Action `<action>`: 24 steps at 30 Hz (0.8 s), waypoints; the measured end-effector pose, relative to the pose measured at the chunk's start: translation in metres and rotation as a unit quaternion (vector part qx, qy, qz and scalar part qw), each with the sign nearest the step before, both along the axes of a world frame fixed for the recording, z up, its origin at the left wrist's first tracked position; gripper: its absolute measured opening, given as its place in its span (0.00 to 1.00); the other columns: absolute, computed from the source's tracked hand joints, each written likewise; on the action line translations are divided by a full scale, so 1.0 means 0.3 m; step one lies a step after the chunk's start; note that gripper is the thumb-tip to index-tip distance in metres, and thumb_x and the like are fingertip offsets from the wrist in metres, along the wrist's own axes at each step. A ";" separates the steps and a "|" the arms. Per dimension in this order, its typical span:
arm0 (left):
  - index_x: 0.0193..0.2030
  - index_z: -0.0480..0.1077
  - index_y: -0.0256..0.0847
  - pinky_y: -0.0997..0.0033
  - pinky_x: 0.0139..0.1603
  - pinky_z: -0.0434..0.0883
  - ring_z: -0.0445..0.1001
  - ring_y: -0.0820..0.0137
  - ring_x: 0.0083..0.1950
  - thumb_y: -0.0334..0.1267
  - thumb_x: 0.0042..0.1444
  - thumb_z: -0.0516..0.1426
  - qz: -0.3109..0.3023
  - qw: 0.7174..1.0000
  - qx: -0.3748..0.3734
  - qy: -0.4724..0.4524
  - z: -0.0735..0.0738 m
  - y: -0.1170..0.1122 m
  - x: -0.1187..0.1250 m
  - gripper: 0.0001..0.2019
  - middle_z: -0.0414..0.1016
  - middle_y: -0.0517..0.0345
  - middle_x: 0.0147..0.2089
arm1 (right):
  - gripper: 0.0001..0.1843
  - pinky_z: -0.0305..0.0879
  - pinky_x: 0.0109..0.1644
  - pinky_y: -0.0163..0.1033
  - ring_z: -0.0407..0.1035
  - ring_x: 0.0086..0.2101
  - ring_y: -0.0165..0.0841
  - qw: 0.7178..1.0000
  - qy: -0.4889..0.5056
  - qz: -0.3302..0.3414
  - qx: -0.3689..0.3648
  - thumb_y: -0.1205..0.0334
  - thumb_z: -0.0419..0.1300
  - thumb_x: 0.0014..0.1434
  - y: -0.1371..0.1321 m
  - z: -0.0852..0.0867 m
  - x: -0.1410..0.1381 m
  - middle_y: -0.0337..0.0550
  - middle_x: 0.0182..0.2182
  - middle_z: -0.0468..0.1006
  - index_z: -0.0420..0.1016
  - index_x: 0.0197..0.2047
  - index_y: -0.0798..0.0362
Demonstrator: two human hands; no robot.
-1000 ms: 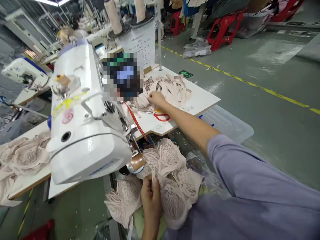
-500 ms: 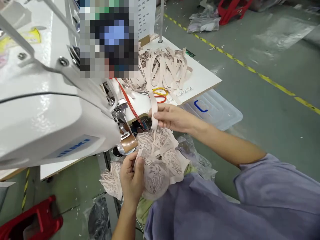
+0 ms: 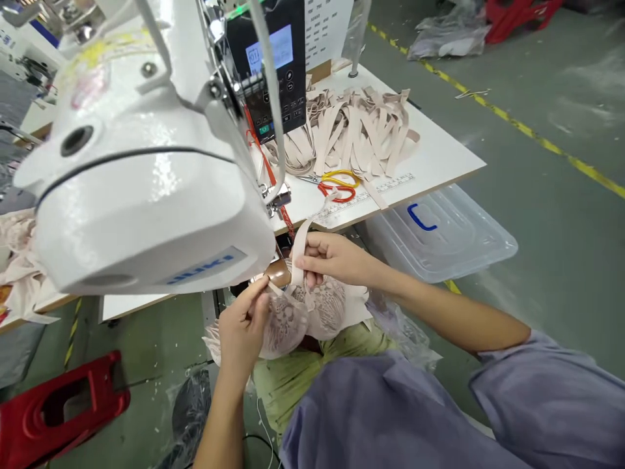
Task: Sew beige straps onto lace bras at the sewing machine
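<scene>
A beige lace bra [image 3: 328,311] hangs over my lap, just below the head of a white sewing machine [image 3: 141,221]. My left hand [image 3: 247,319] pinches the bra's upper edge between thumb and fingers, close to the machine's brown work arm [image 3: 278,272]. Between the fingers of my right hand [image 3: 329,259] is a beige strap [image 3: 299,247], whose upper end curls toward the table. The strap's lower end meets the bra near the work arm. The machine head hides the needle.
On the white table [image 3: 449,159] are a heap of beige straps [image 3: 361,130], scissors [image 3: 344,185] and a printed ruler scale [image 3: 400,182]. A control panel [image 3: 276,78] stands behind. A lidded plastic box [image 3: 469,241] sits below the table; a red stool [image 3: 68,410] is at lower left.
The view has shifted, so the machine appears farther right. My left hand has brought the bra edge up near the work arm, and the strap is lower, closer to it.
</scene>
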State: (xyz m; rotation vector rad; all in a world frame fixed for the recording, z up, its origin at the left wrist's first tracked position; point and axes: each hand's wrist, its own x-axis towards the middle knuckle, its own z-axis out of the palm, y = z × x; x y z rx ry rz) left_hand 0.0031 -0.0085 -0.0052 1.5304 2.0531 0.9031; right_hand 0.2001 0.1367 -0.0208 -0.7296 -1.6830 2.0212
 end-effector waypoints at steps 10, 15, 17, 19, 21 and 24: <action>0.53 0.78 0.50 0.74 0.32 0.75 0.79 0.70 0.32 0.37 0.65 0.54 -0.206 0.976 0.071 0.019 0.125 -0.035 0.123 0.14 0.83 0.56 0.37 | 0.15 0.67 0.26 0.28 0.73 0.24 0.25 0.999 0.020 -0.007 -0.029 0.52 0.64 0.61 0.017 -0.005 -0.005 0.37 0.25 0.77 0.69 0.39 0.55; 0.54 0.76 0.47 0.73 0.47 0.74 0.78 0.67 0.50 0.32 0.65 0.53 -0.105 0.972 0.161 0.134 0.072 0.014 0.146 0.15 0.80 0.52 0.49 | 0.16 0.66 0.24 0.28 0.71 0.22 0.25 0.999 0.016 -0.039 -0.033 0.50 0.66 0.59 0.042 -0.002 0.012 0.36 0.24 0.76 0.69 0.37 0.54; 0.53 0.77 0.45 0.73 0.43 0.73 0.77 0.67 0.48 0.35 0.65 0.54 -0.034 0.975 0.138 0.170 0.021 0.021 0.114 0.14 0.78 0.50 0.48 | 0.17 0.67 0.25 0.29 0.71 0.22 0.25 0.999 0.014 -0.034 -0.033 0.49 0.66 0.58 0.049 -0.001 0.010 0.36 0.23 0.76 0.69 0.37 0.54; 0.51 0.78 0.44 0.73 0.39 0.72 0.76 0.68 0.43 0.38 0.65 0.55 0.001 0.978 0.116 0.173 -0.006 0.013 0.089 0.13 0.75 0.51 0.44 | 0.18 0.67 0.25 0.29 0.71 0.22 0.25 0.999 0.014 -0.026 -0.031 0.49 0.66 0.58 0.051 0.000 0.000 0.36 0.23 0.76 0.70 0.38 0.54; 0.51 0.78 0.45 0.74 0.37 0.71 0.75 0.70 0.39 0.40 0.65 0.56 0.014 0.984 0.090 0.153 -0.006 -0.001 0.073 0.13 0.74 0.54 0.39 | 0.18 0.67 0.25 0.29 0.71 0.22 0.26 0.999 0.014 -0.027 -0.023 0.48 0.66 0.58 0.050 0.004 -0.015 0.37 0.23 0.76 0.70 0.38 0.55; 0.55 0.76 0.47 0.73 0.38 0.72 0.75 0.70 0.36 0.43 0.65 0.55 0.001 0.995 0.030 0.092 0.012 -0.013 0.049 0.15 0.78 0.54 0.40 | 0.18 0.67 0.25 0.30 0.72 0.23 0.27 0.999 0.007 -0.036 0.000 0.49 0.66 0.58 0.050 0.014 -0.041 0.37 0.22 0.76 0.70 0.38 0.55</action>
